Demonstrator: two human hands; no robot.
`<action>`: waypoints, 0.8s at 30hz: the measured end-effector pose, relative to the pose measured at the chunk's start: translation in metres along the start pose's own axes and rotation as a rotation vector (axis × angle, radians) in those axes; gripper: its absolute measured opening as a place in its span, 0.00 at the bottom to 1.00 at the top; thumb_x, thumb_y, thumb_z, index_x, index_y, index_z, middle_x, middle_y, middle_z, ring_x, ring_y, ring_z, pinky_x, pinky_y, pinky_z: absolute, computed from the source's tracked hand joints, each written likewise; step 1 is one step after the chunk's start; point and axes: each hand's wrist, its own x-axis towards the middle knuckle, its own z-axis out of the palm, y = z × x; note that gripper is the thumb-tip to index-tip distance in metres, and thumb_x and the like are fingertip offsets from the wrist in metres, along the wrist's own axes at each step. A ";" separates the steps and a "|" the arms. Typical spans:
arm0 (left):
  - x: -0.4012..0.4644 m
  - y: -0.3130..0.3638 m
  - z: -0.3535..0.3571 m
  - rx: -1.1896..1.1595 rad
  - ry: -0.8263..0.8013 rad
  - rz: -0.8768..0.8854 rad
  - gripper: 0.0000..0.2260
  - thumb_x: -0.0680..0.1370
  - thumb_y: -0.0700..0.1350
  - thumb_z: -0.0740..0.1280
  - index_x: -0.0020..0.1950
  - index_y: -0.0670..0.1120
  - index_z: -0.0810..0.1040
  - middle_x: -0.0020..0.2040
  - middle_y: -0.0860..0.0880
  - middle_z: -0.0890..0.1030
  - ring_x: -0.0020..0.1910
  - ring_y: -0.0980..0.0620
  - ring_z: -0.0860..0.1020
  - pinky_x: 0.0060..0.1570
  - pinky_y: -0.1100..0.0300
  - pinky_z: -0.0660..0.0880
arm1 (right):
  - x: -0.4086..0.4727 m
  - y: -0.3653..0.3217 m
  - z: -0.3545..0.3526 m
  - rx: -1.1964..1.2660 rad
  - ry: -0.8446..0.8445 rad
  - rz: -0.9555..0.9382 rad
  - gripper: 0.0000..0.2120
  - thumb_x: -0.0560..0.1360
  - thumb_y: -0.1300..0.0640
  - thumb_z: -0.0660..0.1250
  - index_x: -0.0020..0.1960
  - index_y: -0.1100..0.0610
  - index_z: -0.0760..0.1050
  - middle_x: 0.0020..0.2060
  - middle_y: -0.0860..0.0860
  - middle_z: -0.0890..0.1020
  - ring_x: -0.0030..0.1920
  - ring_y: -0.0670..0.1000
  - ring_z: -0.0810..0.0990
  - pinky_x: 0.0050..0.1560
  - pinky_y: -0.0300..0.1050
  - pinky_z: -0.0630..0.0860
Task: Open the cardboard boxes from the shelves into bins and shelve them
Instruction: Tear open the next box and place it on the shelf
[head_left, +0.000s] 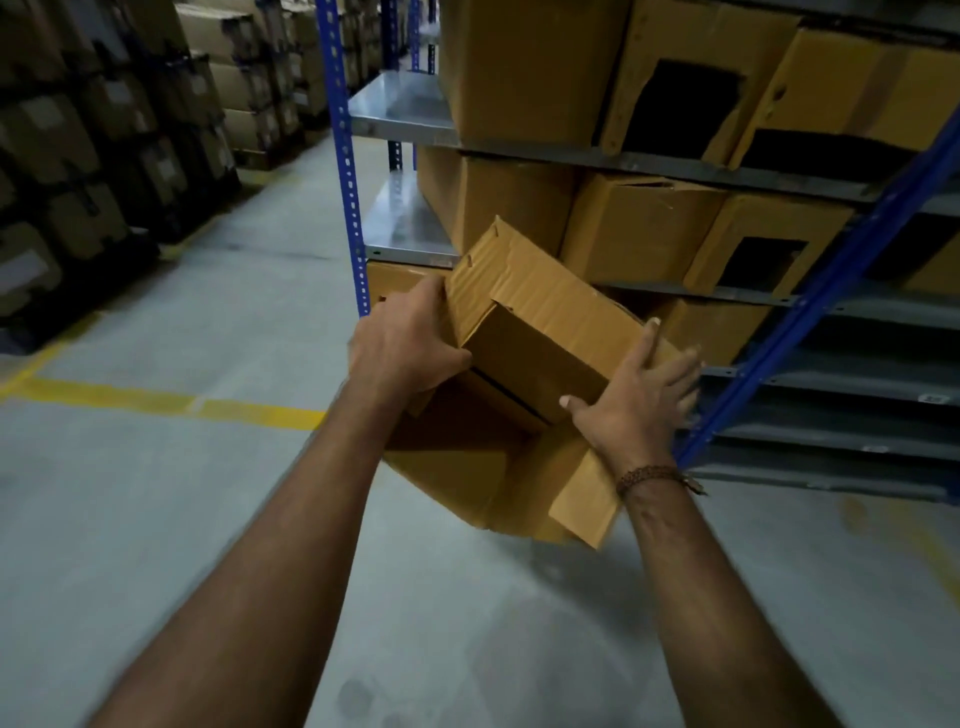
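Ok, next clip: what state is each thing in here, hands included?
held box: tilted, off the shelf, flaps loose, one hanging below
left hand: grip curled round the box's left edge
right hand: fingers straight, pressed flat on the box's right side
shelf boxes: on the rack, some with holes cut in front
rack: standing, left shelf ends bare

A pale grey concrete floor (182, 519) fills the lower half of the frame, crossed at centre left by a worn yellow painted line (156, 400), with a fainter yellow mark near the lower right edge. Along the upper left, dim stacks of strapped cartons with white labels (78, 156) stand on dark pallets and recede down the aisle toward the top centre. A beaded bracelet (652, 475) circles a wrist at centre right.
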 end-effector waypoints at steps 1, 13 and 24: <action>0.002 0.000 -0.001 0.038 -0.011 -0.007 0.33 0.70 0.56 0.78 0.72 0.55 0.69 0.57 0.50 0.79 0.56 0.46 0.78 0.52 0.46 0.78 | 0.005 -0.003 0.001 -0.097 0.027 -0.085 0.68 0.65 0.35 0.81 0.85 0.51 0.37 0.82 0.69 0.40 0.82 0.72 0.41 0.79 0.75 0.46; 0.029 0.029 0.028 0.587 -0.208 0.421 0.36 0.72 0.57 0.79 0.75 0.52 0.66 0.56 0.51 0.83 0.54 0.46 0.82 0.68 0.40 0.69 | 0.049 -0.061 0.005 -0.010 -0.090 -0.772 0.35 0.64 0.43 0.83 0.66 0.49 0.74 0.62 0.50 0.82 0.68 0.57 0.78 0.73 0.58 0.71; 0.019 -0.038 0.064 -0.055 0.003 -0.401 0.52 0.65 0.80 0.67 0.81 0.52 0.61 0.79 0.43 0.68 0.77 0.36 0.69 0.73 0.21 0.44 | 0.047 -0.024 0.038 0.166 -0.059 -0.013 0.24 0.65 0.36 0.79 0.53 0.51 0.82 0.47 0.52 0.85 0.49 0.57 0.84 0.43 0.46 0.74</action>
